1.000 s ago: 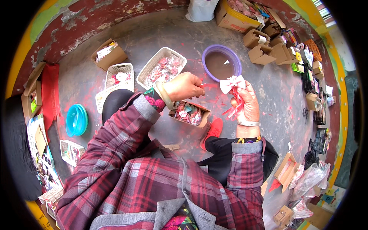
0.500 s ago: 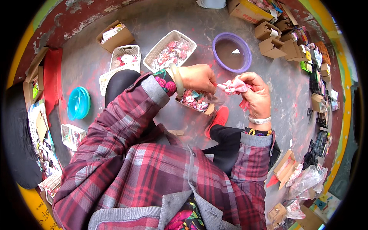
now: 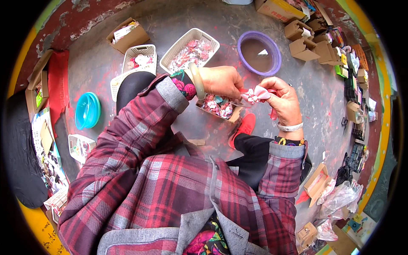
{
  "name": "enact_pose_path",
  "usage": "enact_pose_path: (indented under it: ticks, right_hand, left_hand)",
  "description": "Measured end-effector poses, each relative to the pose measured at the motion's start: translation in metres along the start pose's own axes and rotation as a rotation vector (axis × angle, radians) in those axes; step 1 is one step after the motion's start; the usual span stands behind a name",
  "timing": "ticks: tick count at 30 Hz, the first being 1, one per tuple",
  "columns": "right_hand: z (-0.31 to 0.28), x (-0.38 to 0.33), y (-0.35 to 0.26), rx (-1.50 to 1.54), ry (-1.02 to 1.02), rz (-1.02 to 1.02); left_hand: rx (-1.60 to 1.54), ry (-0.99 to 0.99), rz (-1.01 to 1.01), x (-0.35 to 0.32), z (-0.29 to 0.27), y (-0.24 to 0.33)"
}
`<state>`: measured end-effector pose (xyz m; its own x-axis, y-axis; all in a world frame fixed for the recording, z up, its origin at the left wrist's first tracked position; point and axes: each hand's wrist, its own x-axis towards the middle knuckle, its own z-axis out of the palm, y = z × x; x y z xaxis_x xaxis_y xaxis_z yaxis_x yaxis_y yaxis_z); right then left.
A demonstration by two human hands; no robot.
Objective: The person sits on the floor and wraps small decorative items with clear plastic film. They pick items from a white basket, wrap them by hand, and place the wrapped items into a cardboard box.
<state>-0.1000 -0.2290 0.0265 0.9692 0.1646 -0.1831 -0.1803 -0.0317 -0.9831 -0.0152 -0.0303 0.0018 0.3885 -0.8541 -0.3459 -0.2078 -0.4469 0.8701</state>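
Note:
A pink ribbon bow (image 3: 256, 95) with a pale flower-shaped centre is pinched between the thumb and fingers of my right hand (image 3: 284, 102). A loop of pink ribbon shows above and below those fingers. My left hand (image 3: 222, 80) is closed at the bow's left end, its fingertips pointing down. What it pinches there is hidden; a bit of pink and some clear film show beside the fingertips. Under the left hand stands an open cardboard box (image 3: 236, 114) filled with small pink, white and teal flower-like pieces (image 3: 217, 106).
Ahead stand a white basket (image 3: 169, 47) of wrapped pink pieces, a smaller white basket (image 3: 140, 49) and a purple basin (image 3: 278, 59) of water. Teal basins (image 3: 87, 111) sit at left. Cardboard boxes (image 3: 304, 49) and plastic bags (image 3: 340, 202) line the right side.
The bow has shifted slightly left and turned in my right hand. My left hand has moved a little nearer to the bow's end. The view has tilted slightly.

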Motion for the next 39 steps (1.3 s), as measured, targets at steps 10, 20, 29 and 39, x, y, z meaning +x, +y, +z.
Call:
enact_pose_path:
  ticks: [10, 20, 29, 39]
  right_hand:
    - [-0.001, 0.003, 0.006, -0.067, -0.014, 0.056]
    - [0.005, 0.003, 0.0, -0.017, 0.067, 0.146]
    - [0.001, 0.005, 0.005, 0.141, -0.029, 0.218]
    - [-0.007, 0.003, 0.001, 0.294, 0.1, 0.247]
  left_hand:
    - [0.156, 0.029, 0.183, 0.003, 0.002, -0.005]
    - [-0.537, 0.087, 0.009, 0.003, 0.009, -0.002]
    - [-0.684, 0.0, -0.05, 0.008, 0.012, -0.01]
    - [-0.791, -0.059, 0.073, 0.003, 0.008, -0.008]
